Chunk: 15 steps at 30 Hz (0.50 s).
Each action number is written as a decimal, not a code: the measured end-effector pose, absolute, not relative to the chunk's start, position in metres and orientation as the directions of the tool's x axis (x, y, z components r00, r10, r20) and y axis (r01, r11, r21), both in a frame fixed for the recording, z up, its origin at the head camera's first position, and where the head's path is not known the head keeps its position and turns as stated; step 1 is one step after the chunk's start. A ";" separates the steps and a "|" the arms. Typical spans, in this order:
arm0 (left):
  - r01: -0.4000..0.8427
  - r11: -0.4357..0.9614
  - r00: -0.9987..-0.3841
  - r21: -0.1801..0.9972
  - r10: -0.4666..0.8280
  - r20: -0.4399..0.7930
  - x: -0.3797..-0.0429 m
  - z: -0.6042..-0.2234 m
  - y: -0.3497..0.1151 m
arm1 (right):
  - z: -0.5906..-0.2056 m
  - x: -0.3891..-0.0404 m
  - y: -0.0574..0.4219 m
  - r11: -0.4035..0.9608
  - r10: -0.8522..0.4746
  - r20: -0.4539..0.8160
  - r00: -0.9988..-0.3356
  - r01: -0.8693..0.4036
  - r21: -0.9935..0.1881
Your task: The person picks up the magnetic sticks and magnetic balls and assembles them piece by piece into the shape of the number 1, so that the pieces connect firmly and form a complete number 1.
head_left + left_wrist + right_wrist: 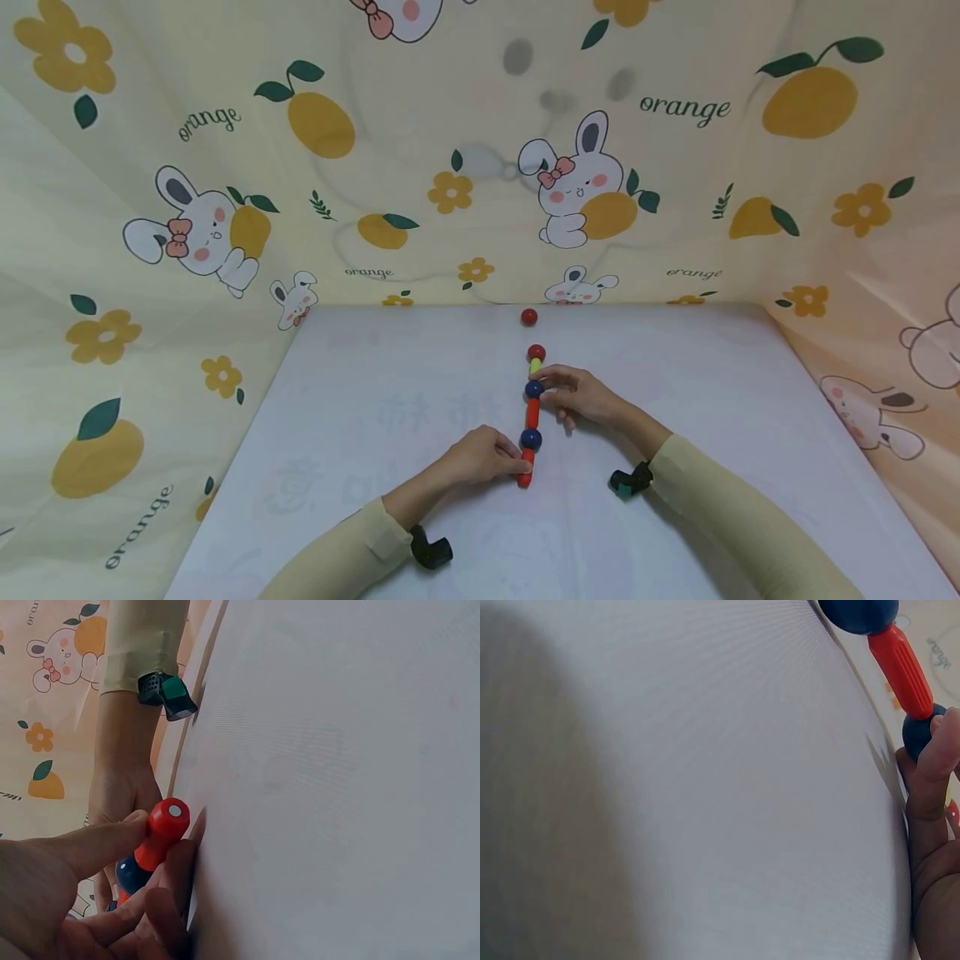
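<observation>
A line of toy magnetic rods and balls runs away from me along the white table. From far to near it has a red ball (536, 352), a yellow-green rod (535, 365), a blue ball (534, 389), a red rod (532, 412), another blue ball (531, 439) and a nearest red rod (525, 478). My left hand (476, 457) pinches that nearest rod between thumb and fingers; its free end shows a silver disc in the left wrist view. With thumb and fingertips, my right hand (588, 396) grips the farther blue ball, partly covering it.
A loose red ball (528, 317) lies near the back edge of the white table (675, 350), beyond the line. Printed cloth (450, 100) hangs behind the table and along both sides. Each wrist carries a small black device (431, 550) at the sleeve end.
</observation>
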<state>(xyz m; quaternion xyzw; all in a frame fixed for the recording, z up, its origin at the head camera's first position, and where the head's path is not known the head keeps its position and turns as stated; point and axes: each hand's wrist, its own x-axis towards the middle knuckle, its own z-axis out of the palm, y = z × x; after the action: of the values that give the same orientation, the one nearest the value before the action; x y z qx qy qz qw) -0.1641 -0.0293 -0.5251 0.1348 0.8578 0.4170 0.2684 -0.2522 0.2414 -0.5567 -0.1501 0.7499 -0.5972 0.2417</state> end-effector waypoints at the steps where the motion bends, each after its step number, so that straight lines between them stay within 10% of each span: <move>1: 0.003 0.614 -0.820 0.789 0.453 -0.350 -0.164 -0.524 -0.029 | -0.557 -0.252 0.241 0.243 -0.513 -0.185 -0.838 0.065 -0.968; 15: -0.028 0.584 -0.818 0.812 0.453 -0.355 -0.164 -0.527 -0.030 | -0.556 -0.251 0.241 0.254 -0.501 -0.193 -0.844 0.070 -0.965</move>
<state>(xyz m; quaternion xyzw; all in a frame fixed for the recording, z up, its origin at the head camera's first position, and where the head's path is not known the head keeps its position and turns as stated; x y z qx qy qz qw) -0.1644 -0.0304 -0.5272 0.1256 0.8464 0.4387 0.2746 -0.2513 0.2409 -0.5555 -0.1426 0.7545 -0.5938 0.2403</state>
